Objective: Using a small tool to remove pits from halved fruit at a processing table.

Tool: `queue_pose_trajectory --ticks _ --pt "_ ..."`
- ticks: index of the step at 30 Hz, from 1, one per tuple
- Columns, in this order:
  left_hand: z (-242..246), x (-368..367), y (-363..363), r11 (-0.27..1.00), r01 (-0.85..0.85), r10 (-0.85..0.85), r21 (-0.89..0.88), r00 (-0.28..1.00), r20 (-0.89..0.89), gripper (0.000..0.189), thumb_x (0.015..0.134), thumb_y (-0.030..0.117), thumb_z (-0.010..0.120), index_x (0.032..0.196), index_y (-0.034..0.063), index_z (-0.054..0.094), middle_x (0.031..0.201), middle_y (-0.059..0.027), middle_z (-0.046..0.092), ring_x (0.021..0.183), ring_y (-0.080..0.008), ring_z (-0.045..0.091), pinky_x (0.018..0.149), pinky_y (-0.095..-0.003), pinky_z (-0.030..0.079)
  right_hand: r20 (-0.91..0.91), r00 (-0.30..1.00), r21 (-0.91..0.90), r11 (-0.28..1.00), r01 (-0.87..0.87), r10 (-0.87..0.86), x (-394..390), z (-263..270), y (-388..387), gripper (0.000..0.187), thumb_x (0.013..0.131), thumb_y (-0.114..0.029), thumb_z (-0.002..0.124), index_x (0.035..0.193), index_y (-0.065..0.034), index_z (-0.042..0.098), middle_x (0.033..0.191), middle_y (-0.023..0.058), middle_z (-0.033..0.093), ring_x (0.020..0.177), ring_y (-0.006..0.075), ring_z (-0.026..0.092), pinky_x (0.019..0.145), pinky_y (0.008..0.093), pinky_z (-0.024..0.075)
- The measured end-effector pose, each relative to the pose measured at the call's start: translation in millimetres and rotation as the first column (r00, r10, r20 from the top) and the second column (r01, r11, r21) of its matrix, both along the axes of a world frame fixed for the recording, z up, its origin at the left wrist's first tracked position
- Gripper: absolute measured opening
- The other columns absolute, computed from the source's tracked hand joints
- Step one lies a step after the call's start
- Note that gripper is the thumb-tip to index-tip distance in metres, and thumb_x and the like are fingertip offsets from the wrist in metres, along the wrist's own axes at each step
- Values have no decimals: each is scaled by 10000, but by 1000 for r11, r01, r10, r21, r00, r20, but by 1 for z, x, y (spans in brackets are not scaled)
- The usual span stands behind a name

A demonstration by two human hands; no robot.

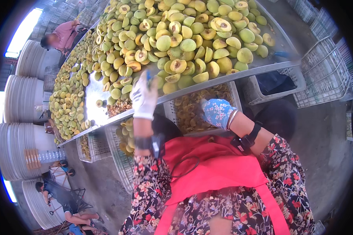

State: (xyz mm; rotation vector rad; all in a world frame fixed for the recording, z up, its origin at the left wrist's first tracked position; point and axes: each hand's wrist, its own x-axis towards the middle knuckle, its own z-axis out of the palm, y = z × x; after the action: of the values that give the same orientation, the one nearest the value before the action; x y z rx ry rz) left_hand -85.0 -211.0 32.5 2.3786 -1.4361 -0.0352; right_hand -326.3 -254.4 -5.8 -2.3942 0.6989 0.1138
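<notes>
My left hand (144, 98), in a white glove, is raised at the near edge of a metal table (194, 89), beside heaped halves of green-yellow stone fruit (179, 66). A small blue thing (148, 75) shows at its blurred fingers; whether they grip it is unclear. Over a white plastic crate (236, 95) of brownish fruit pieces (188, 113), below the table edge, is my right hand (219, 113) in a blue floral glove. Its fingers are blurred and partly hidden, so what they hold cannot be told. Small reddish-brown bits (119, 108) lie on the table left of my left hand.
A blue object (281, 54) lies at the table's right end. Crates stand below the table, one with fruit (114, 147), another with dark material (275, 83). A wire-ribbed crate (325, 73) is at right. A person in pink (66, 35) is across the table; people sit lower left near stacked tubs (17, 149).
</notes>
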Motion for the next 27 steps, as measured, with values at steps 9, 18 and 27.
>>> queue_pose_trajectory --ticks 9,18,27 --pt "-19 0 -76 907 369 -376 205 926 -1 700 734 358 779 1270 15 489 1096 -189 605 1037 -337 597 921 -397 481 597 723 273 935 224 -348 0 -3 -14 280 918 -225 628 1005 28 542 829 253 648 814 440 631 672 477 486" --pt "-12 -37 -12 623 514 -607 -590 793 50 295 944 64 571 1232 18 532 1157 -109 591 1021 -229 601 858 -347 515 656 629 332 908 257 -418 18 17 -2 296 930 -240 614 1013 28 519 762 250 640 747 445 629 622 489 483" --pt "-9 -86 -2 799 -362 -580 -481 -248 -776 431 1013 373 487 1231 1 511 1093 -139 614 1024 -323 623 898 -445 533 574 773 14 947 321 -271 10 28 11 343 931 -311 607 1078 -21 499 682 200 627 647 409 632 570 511 492"
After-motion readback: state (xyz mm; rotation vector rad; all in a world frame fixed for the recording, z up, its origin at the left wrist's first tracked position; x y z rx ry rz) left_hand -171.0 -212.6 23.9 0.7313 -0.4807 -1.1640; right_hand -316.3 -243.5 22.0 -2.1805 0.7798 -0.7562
